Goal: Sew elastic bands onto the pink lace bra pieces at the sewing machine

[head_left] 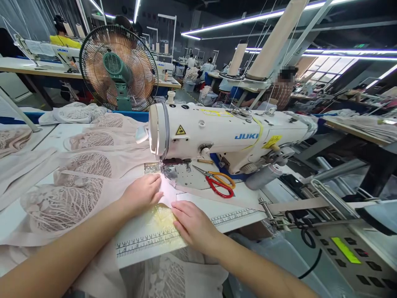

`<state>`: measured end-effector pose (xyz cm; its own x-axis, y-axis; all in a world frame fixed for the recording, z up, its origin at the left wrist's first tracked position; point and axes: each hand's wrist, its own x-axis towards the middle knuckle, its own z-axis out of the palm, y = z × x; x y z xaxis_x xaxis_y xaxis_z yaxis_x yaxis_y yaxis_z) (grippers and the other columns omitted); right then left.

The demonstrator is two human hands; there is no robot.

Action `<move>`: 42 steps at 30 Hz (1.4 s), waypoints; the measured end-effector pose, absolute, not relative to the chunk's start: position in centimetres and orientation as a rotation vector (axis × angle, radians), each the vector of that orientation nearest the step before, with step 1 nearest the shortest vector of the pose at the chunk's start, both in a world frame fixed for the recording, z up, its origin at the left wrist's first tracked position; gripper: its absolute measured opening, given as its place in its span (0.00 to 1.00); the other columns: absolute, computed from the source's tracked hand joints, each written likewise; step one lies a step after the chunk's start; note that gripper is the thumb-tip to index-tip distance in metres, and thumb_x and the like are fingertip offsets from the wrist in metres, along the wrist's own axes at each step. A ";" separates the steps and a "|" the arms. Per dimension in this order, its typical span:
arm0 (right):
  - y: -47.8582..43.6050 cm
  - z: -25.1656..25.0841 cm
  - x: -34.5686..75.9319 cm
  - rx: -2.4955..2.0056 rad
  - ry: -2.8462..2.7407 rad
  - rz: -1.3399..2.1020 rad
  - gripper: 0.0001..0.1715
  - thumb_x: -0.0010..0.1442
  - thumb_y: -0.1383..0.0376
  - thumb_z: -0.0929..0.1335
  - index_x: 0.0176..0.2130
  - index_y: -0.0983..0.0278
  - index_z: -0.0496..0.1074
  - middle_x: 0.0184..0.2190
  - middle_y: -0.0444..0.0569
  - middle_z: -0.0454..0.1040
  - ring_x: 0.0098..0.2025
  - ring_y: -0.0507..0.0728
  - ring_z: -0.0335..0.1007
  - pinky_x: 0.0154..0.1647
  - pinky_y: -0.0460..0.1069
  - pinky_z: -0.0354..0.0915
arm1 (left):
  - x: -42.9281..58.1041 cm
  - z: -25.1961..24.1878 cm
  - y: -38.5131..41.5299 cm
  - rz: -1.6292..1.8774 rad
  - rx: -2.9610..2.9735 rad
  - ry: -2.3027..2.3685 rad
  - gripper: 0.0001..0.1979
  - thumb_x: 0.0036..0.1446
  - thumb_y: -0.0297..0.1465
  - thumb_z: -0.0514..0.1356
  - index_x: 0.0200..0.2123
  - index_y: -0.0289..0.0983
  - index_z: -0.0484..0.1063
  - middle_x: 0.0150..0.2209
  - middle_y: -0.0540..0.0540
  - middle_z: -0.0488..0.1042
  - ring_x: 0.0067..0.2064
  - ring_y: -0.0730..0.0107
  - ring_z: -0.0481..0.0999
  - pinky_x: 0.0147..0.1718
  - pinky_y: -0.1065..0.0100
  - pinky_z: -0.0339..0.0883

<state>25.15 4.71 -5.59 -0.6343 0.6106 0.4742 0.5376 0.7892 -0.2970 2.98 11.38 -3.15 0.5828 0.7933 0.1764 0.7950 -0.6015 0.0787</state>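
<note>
A pale beige fabric piece (167, 191) lies at the needle area of a white JUKI sewing machine (198, 129). My left hand (143, 193) presses on its left side with fingers together, close to the presser foot (167, 169). On the near right edge of the fabric, my right hand (195, 227) holds it with curled fingers; the exact grip is partly hidden. Beige lace garment pieces (66, 207) spread in a row to the left of my left arm. Scissors (217, 182) with red and orange handles lie on the machine bed, right of the needle.
A printed ruler strip (149, 241) runs along the table's front edge. A beige band (297, 205) passes through a metal guide (266, 211) at right. A control panel (347, 252) sits lower right. Behind the machine stand a large fan (119, 68) and thread cones (273, 39); people work beyond.
</note>
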 end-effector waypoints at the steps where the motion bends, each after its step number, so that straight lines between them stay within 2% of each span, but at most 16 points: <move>1: 4.7 -5.6 25.1 -0.851 -2.409 0.169 0.15 0.63 0.69 0.61 0.49 0.70 0.69 0.48 0.59 0.73 0.50 0.61 0.67 0.52 0.56 0.68 | 3.1 -2.9 11.6 -0.291 -2.798 -1.402 0.21 0.62 0.36 0.51 0.52 0.29 0.70 0.55 0.34 0.70 0.55 0.51 0.71 0.53 0.54 0.67; 7: 4.9 -5.4 24.9 -0.885 -2.431 0.160 0.16 0.63 0.68 0.61 0.49 0.70 0.69 0.49 0.60 0.73 0.51 0.62 0.68 0.52 0.57 0.69 | 3.2 -2.6 12.1 -0.253 -2.826 -1.411 0.21 0.62 0.35 0.50 0.52 0.27 0.70 0.56 0.31 0.70 0.57 0.50 0.69 0.55 0.53 0.66; 14: 5.4 -5.5 24.1 -0.893 -2.439 0.147 0.17 0.63 0.68 0.60 0.49 0.71 0.68 0.49 0.60 0.73 0.51 0.63 0.67 0.54 0.58 0.68 | 2.5 -2.1 13.3 -0.259 -2.867 -1.393 0.21 0.63 0.37 0.48 0.51 0.32 0.71 0.58 0.35 0.69 0.58 0.53 0.69 0.54 0.57 0.67; 16: 5.7 -5.4 23.8 -0.905 -2.453 0.140 0.17 0.63 0.68 0.60 0.49 0.72 0.68 0.49 0.61 0.72 0.52 0.63 0.67 0.55 0.58 0.67 | 2.5 -1.4 13.4 -0.255 -2.877 -1.348 0.20 0.64 0.36 0.47 0.46 0.34 0.74 0.55 0.37 0.71 0.55 0.56 0.72 0.50 0.59 0.70; 19: 6.4 -5.1 23.1 -0.917 -2.489 0.118 0.17 0.62 0.68 0.61 0.49 0.73 0.69 0.49 0.62 0.72 0.53 0.63 0.66 0.56 0.58 0.65 | 2.9 -0.8 12.5 -0.288 -2.840 -1.221 0.18 0.63 0.31 0.46 0.38 0.35 0.76 0.47 0.38 0.76 0.45 0.58 0.76 0.42 0.59 0.72; 24: 7.3 -4.4 21.7 -0.917 -2.585 0.065 0.15 0.60 0.68 0.62 0.42 0.74 0.71 0.39 0.62 0.73 0.47 0.64 0.68 0.50 0.57 0.68 | 3.7 -1.8 9.4 -0.259 -2.799 -1.241 0.16 0.59 0.25 0.48 0.44 0.36 0.74 0.49 0.39 0.75 0.37 0.63 0.77 0.32 0.64 0.73; 26: 7.5 -4.2 21.2 -0.922 -2.589 0.059 0.15 0.60 0.68 0.62 0.43 0.75 0.71 0.39 0.62 0.73 0.48 0.64 0.68 0.51 0.57 0.68 | 3.5 -2.2 9.1 -0.243 -2.814 -1.289 0.16 0.59 0.25 0.48 0.45 0.37 0.72 0.48 0.40 0.75 0.38 0.64 0.76 0.33 0.65 0.73; 28: 7.5 -4.3 21.0 -0.932 -2.561 0.057 0.16 0.61 0.67 0.63 0.44 0.77 0.71 0.42 0.64 0.73 0.50 0.65 0.67 0.53 0.57 0.67 | 3.1 -2.4 9.4 -0.257 -2.836 -1.242 0.15 0.60 0.25 0.49 0.45 0.36 0.72 0.46 0.40 0.76 0.40 0.62 0.75 0.38 0.62 0.73; 33: 7.9 -5.2 21.4 -0.869 -2.452 0.086 0.17 0.61 0.64 0.65 0.44 0.76 0.72 0.49 0.64 0.72 0.53 0.64 0.67 0.56 0.55 0.64 | 1.4 -2.5 10.8 -0.351 -2.866 -1.037 0.17 0.63 0.26 0.47 0.49 0.34 0.71 0.51 0.39 0.75 0.46 0.59 0.74 0.46 0.58 0.71; 38: 8.6 -5.7 22.1 -0.821 -2.406 0.183 0.12 0.62 0.66 0.63 0.38 0.71 0.74 0.46 0.57 0.75 0.50 0.61 0.69 0.54 0.53 0.66 | 0.7 -2.4 11.0 -0.320 -2.896 -1.014 0.19 0.64 0.27 0.45 0.51 0.35 0.71 0.54 0.41 0.73 0.48 0.61 0.75 0.46 0.61 0.73; 42: 8.6 -5.5 22.1 -0.850 -2.394 0.244 0.09 0.62 0.67 0.64 0.37 0.69 0.73 0.45 0.56 0.76 0.49 0.60 0.70 0.54 0.53 0.65 | 0.7 -1.8 11.4 -0.273 -2.912 -1.029 0.20 0.65 0.28 0.44 0.52 0.34 0.71 0.55 0.40 0.73 0.49 0.60 0.76 0.45 0.60 0.74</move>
<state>22.14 8.64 -5.52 -0.6283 0.6254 0.4627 0.5191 0.7800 -0.3495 0.69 11.44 -1.77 0.7645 0.6193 0.1790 0.6266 -0.7791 0.0199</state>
